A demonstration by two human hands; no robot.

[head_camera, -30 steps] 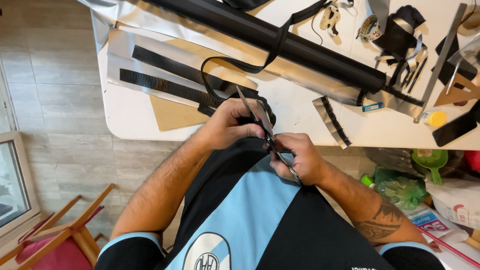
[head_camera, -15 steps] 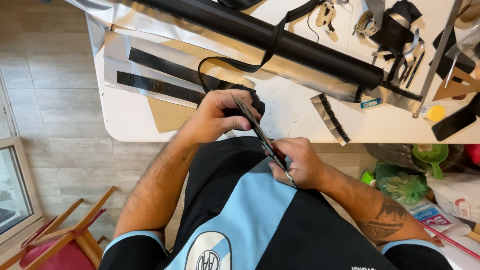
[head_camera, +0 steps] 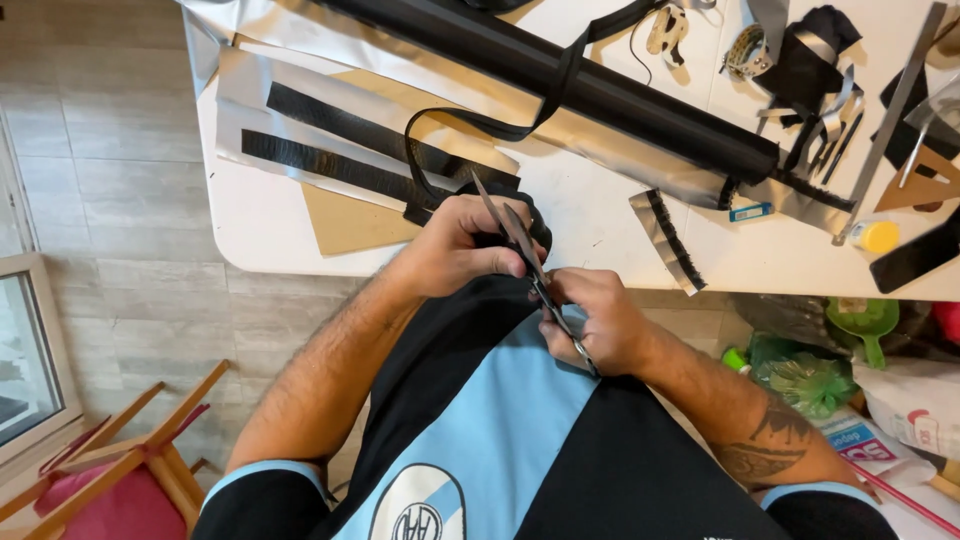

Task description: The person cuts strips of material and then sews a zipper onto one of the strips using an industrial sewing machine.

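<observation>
The right hand [head_camera: 598,325] grips the handles of long dark metal scissors [head_camera: 527,262], blades pointing away and parted. The left hand [head_camera: 462,247] pinches a black webbing strap [head_camera: 500,235] just ahead of them, at the white table [head_camera: 262,225] edge. Holding the strap taut and square between the blades should give a clean cut. Right of the right hand, a green scoop [head_camera: 862,322] lies among bags; its contents are unclear.

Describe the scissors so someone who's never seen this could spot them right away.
Start at the white table and drop to its near edge, where two hands meet. The scissors run between them: right hand on the handles, open dark blades by the left hand.
</observation>
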